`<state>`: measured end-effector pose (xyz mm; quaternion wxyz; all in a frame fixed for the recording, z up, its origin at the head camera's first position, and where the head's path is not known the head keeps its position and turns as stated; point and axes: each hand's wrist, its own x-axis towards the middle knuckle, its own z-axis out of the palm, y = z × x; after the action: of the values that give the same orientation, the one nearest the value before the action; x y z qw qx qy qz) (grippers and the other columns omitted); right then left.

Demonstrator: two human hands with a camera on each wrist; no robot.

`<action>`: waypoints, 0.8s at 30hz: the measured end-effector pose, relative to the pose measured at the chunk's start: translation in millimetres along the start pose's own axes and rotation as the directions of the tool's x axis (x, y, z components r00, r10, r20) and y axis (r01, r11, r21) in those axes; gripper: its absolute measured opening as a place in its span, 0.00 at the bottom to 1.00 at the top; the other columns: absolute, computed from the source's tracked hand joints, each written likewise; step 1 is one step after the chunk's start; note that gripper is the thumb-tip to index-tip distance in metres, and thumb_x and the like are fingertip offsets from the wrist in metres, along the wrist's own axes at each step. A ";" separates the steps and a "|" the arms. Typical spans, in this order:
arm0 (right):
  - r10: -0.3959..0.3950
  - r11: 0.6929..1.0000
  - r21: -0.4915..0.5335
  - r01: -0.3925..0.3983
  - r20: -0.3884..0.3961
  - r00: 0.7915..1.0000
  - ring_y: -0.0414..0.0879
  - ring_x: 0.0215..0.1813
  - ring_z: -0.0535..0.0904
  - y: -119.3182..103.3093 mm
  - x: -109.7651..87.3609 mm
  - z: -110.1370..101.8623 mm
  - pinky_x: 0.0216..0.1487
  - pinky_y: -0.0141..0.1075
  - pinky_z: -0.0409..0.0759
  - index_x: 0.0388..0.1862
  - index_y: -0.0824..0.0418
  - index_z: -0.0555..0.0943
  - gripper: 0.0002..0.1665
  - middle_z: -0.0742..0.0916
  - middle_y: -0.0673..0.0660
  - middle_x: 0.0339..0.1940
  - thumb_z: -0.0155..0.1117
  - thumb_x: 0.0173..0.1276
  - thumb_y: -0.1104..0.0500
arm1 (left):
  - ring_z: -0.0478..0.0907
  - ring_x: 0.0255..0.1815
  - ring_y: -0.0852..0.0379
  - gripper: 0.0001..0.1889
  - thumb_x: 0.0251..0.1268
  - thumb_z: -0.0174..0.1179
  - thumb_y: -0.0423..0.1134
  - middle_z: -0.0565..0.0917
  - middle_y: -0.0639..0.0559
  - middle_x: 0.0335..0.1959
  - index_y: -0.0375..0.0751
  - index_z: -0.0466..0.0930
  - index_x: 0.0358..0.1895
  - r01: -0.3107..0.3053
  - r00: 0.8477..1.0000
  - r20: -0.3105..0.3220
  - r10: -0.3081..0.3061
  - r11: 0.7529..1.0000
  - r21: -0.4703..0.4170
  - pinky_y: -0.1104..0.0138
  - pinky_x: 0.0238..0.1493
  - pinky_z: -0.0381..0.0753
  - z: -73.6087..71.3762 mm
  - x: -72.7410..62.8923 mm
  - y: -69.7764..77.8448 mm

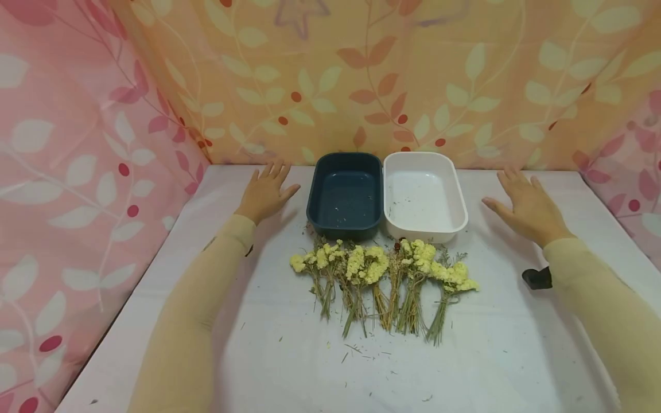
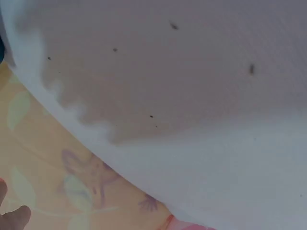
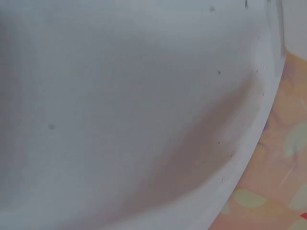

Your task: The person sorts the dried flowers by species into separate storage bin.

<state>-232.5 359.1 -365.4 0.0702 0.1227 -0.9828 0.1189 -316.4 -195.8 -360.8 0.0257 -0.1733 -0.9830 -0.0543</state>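
My left hand [image 1: 265,194] hovers over the table to the left of a dark blue tray [image 1: 315,201], its fingers straight and holding nothing. On the other side my right hand [image 1: 532,209] is held out to the right of a white tray [image 1: 462,206], also with straight fingers and nothing in them. Both trays stand side by side, with small plant bits inside. Just in front of them lies a row of small bunches of dried yellow flowers [image 1: 366,265], stems toward me. In the left wrist view only some fingertips [image 2: 15,218] show; the right wrist view has none.
A white cloth covers the table [image 1: 289,361], with stem scraps [image 1: 353,349] scattered near the front. Behind the trays hangs an orange leaf-patterned curtain [image 1: 320,74]. Pink patterned curtains [image 1: 67,172] close off both sides.
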 end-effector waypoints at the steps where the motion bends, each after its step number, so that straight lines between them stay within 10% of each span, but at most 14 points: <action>1: -0.005 1.000 0.002 0.005 0.002 1.000 0.64 0.83 0.43 -1.1 -1.7 0.1 0.82 0.58 0.32 0.79 0.74 0.50 0.50 0.53 0.72 0.80 0.46 0.77 0.36 | 0.38 0.84 0.41 0.40 0.77 0.39 0.64 0.44 0.43 0.83 0.45 0.43 0.82 0.003 1.000 -0.001 -0.003 1.000 -0.004 0.40 0.81 0.41 -0.3 -0.4 0.7; 24: -0.034 0.998 0.049 0.031 0.056 0.998 0.64 0.82 0.47 -22.7 -40.6 2.5 0.83 0.55 0.40 0.81 0.68 0.48 0.55 0.53 0.69 0.82 0.60 0.70 0.38 | 0.41 0.84 0.42 0.49 0.67 0.47 0.73 0.43 0.48 0.84 0.49 0.42 0.82 0.090 0.995 0.071 -0.073 0.958 -0.273 0.41 0.79 0.51 3.4 -15.3 4.6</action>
<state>-188.0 346.2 -369.7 0.0411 0.1436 -0.9792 0.1376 -300.6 -196.2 -364.8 -0.0307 -0.1359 -0.9725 -0.1864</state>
